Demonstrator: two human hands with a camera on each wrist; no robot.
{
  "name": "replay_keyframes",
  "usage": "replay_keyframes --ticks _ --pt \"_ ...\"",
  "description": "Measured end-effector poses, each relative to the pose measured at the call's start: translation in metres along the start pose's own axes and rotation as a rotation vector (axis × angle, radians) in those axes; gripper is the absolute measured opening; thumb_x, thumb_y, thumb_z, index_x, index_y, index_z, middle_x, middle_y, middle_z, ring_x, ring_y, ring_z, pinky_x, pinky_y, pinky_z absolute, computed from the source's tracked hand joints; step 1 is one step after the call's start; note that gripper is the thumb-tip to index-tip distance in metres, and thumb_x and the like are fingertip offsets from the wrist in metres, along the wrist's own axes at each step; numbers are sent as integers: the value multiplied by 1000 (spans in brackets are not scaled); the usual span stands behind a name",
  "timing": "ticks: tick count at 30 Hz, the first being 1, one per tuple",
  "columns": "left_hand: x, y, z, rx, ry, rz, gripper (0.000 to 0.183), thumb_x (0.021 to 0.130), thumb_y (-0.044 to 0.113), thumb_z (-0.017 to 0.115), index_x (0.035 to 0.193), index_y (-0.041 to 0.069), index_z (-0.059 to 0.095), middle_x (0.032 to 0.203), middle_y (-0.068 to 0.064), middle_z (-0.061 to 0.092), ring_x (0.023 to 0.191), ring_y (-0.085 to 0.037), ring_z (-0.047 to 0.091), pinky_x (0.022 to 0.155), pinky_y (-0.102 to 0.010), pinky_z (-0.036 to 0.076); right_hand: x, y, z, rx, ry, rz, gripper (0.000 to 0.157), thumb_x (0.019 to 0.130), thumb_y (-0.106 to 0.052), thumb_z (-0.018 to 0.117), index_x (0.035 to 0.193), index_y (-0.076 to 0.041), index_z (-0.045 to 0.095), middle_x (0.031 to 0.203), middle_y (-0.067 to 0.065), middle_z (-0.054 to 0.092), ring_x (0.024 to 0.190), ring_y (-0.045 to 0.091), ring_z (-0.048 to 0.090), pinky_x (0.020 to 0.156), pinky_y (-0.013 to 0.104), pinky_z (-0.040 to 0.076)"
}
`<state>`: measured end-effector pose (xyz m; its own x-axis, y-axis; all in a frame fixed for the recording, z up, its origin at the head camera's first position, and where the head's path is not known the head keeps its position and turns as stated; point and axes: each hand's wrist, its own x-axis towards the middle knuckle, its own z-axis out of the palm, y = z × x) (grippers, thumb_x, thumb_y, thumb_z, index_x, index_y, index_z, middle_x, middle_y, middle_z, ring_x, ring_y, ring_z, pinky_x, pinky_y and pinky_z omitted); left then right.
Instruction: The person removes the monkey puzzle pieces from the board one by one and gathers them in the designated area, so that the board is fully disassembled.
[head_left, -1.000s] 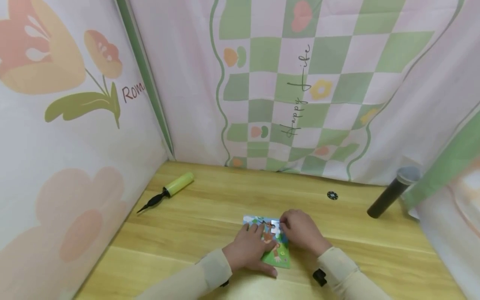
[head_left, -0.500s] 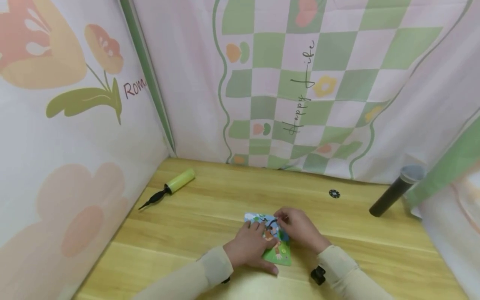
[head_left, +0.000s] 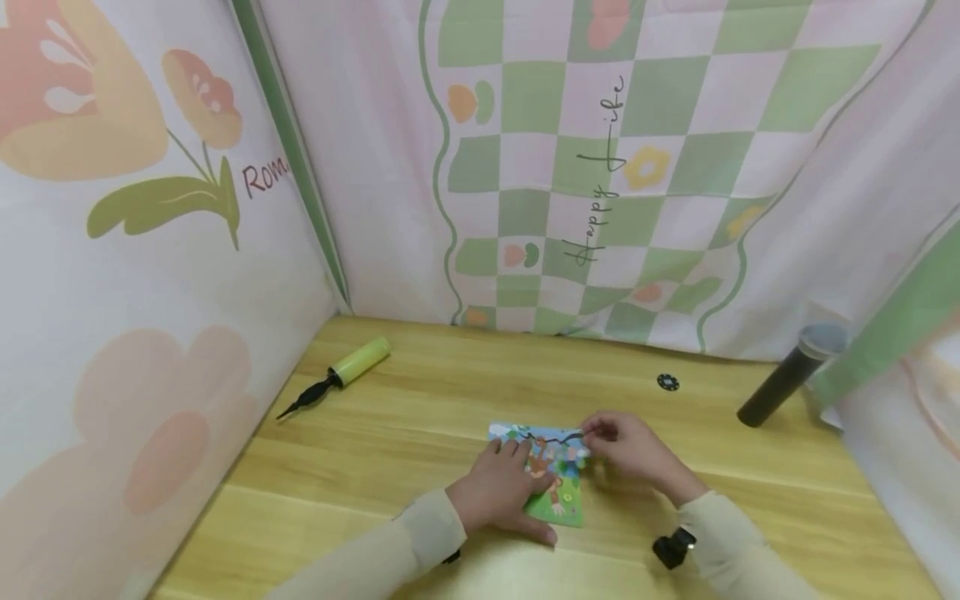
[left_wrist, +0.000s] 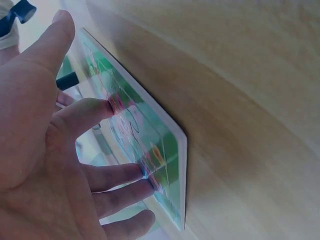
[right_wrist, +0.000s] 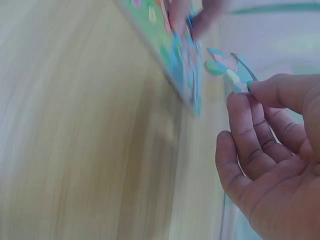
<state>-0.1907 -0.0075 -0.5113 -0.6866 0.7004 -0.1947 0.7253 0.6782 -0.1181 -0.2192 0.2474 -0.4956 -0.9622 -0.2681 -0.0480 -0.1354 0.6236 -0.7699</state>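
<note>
A small jigsaw puzzle (head_left: pixel 564 507) with a cartoon monkey picture lies flat on the wooden table. Across its left part rests my left hand (head_left: pixel 498 493), fingers spread and fingertips touching the picture, as the left wrist view also shows on the puzzle's surface (left_wrist: pixel 167 145). My right hand (head_left: pixel 628 448) is at the puzzle's upper right corner. Between its thumb and index finger it pinches a jigsaw piece (right_wrist: pixel 231 75), blue with a dark branch line, raised beside the puzzle's edge in the right wrist view. The left palm hides part of the picture.
A yellow-green hand pump (head_left: pixel 360 363) with a black handle and nozzle lies at the back left. Toward the back right are a round black-and-white disc (head_left: pixel 667 382) and a dark tube with a wide clear end (head_left: pixel 783 383). Printed curtains (head_left: pixel 525 208) stand behind the table.
My right hand has moved right, from the puzzle's upper part to past its corner, with the jigsaw piece pinched in it. The left hand stays in place on the puzzle.
</note>
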Motion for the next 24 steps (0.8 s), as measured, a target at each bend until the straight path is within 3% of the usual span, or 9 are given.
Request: replay_keyframes --ticks 3,10,14,19,24 --pt "0 0 1 -8 -3 -5 97 71 98 35 154 48 37 159 -13 36 142 -33 36 113 -55 32 -13 12 -22 35 -11 64 27 98 -18 69 118 0 68 103 5 70 95 19 65 80 33 55" --pt "-3 -1 -1 -42 -10 -2 98 70 98 38 154 48 36 160 -14 34 145 -34 32 114 -52 30 -49 50 -76 264 -78 272 44 102 -20 64 131 11 54 110 13 68 95 23 66 76 38 57" --pt "-3 -3 -1 -51 -17 3 98 70 98 38 155 47 35 161 -15 32 145 -34 31 114 -52 30 -61 73 -99 268 -54 354 48 101 -22 65 132 12 53 103 7 68 85 17 63 67 33 54" --pt "-1 -5 -1 -55 -23 10 98 71 97 38 155 46 36 160 -15 33 144 -33 33 114 -51 32 -74 94 -116 256 -30 390 49 102 -18 62 132 19 50 93 4 67 70 13 55 58 28 49" --pt "0 -5 -2 -69 -34 4 97 71 97 39 155 47 36 161 -14 32 145 -33 32 114 -51 32 -80 106 -125 264 -11 393 49 102 -14 61 133 22 48 91 2 69 73 11 58 59 27 50"
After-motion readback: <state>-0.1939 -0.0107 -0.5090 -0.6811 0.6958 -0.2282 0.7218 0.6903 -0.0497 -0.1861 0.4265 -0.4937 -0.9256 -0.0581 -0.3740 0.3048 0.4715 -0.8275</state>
